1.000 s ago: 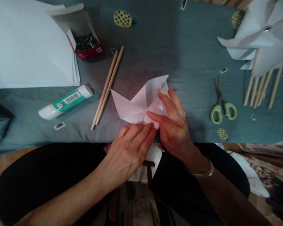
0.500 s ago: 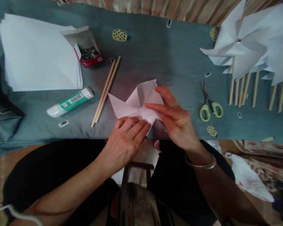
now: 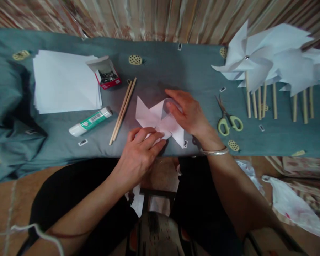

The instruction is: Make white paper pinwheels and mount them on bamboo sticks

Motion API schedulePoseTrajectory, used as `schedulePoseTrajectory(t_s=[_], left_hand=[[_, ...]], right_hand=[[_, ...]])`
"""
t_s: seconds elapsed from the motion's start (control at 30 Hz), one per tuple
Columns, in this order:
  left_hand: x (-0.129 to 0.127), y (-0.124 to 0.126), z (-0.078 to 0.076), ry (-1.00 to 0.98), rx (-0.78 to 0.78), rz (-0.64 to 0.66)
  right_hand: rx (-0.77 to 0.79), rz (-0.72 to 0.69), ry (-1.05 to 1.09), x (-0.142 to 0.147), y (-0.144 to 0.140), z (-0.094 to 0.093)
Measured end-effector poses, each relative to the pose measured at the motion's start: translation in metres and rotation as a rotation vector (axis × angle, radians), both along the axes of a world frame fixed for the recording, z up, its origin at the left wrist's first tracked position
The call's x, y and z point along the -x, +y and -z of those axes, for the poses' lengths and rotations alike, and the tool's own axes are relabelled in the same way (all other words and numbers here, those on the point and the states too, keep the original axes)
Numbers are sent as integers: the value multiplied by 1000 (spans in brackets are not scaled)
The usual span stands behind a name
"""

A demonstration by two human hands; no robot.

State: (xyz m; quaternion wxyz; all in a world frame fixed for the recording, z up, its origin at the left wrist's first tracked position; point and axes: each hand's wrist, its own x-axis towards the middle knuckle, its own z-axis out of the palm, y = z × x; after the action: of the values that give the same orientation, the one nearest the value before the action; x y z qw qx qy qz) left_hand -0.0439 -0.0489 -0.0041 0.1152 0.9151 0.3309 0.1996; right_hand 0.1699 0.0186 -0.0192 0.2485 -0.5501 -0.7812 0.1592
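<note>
A folded white paper pinwheel [image 3: 146,114] lies near the table's front edge, its pointed blades spread out. My left hand [image 3: 138,151] is closed over its near side, fingers bent on the paper, and hides the blade there. At the upper right blade is my right hand [image 3: 188,112], thumb and fingers apart, touching or just over the paper; exact contact is hard to tell. Two thin wooden sticks [image 3: 123,111] lie side by side, left of the pinwheel. To the right of my right hand rest green-handled scissors [image 3: 228,119].
On the left are a stack of white paper [image 3: 66,81], a red-and-white box [image 3: 109,80] of small metal fasteners and a glue stick [image 3: 90,121]. Several paper pinwheels [image 3: 258,67] on sticks lie at the right. A curtain [image 3: 149,21] hangs behind the cloth-covered table [image 3: 165,73].
The view has shifted, showing more curtain. The pinwheel has turned under my hands. My right fingers have moved from its centre to the upper right blade; my left hand remains on the near side.
</note>
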Motion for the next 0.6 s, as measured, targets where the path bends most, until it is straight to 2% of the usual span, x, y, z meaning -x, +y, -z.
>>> schedulePoseTrajectory(t_s=[0.13, 0.27, 0.4, 0.5, 0.6], left_hand=[[13, 11, 2, 4, -65, -66], [18, 14, -6, -13, -72, -118], [10, 0, -13, -38, -6, -40], [1, -13, -9, -37, 65, 56], [-3, -20, 0, -28, 67, 67]], right_hand=[[10, 104, -15, -14, -17, -10], [100, 253, -54, -27, -49, -23], [109, 319, -149, -30, -79, -29], [95, 322, -190, -33, -91, -30], [73, 345, -217, -39, -96, -30]])
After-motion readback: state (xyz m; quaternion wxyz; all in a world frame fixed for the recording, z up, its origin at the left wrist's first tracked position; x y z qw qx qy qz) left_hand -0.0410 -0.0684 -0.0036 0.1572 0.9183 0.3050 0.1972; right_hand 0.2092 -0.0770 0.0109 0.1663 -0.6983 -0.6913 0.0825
